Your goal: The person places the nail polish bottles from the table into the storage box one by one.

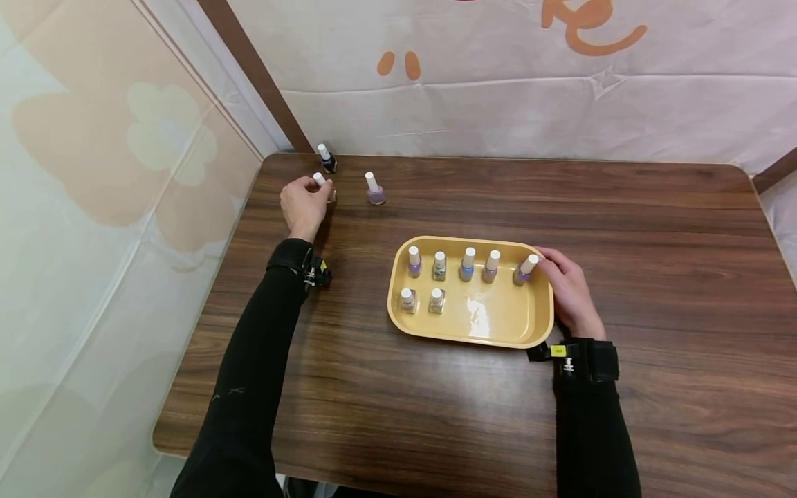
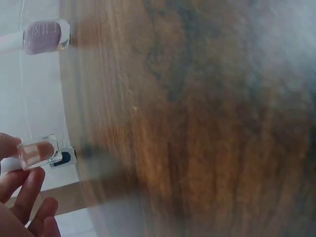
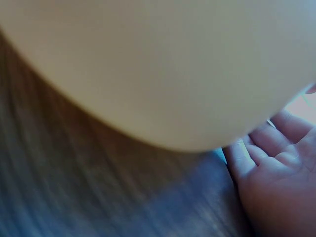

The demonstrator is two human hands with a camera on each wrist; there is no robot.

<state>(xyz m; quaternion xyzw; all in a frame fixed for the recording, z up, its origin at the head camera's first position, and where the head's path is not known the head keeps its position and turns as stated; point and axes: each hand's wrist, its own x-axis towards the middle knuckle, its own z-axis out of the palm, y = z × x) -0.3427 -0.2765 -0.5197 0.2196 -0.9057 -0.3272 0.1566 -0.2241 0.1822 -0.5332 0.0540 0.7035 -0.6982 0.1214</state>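
Note:
My left hand (image 1: 303, 207) pinches a nail polish bottle (image 2: 38, 154) near its white cap. Its glass is clear with a pinkish-beige tint, and in the head view the fingers partly cover it. Just behind stands a dark nail polish bottle (image 1: 328, 163); to the right is a mauve one (image 1: 376, 194). The right hand (image 1: 569, 290) holds the right end of a yellow tray (image 1: 470, 339), with some fingers hidden behind its wall. Close to that hand, a purple bottle (image 1: 523, 274) leans inside the tray.
Inside the tray, several white-capped bottles stand in a back row, among them a blue one (image 1: 467, 268). Two pale bottles, one of them here (image 1: 436, 301), form a front row. The wooden table (image 1: 672, 277) meets a printed curtain (image 1: 498, 117) at its back edge.

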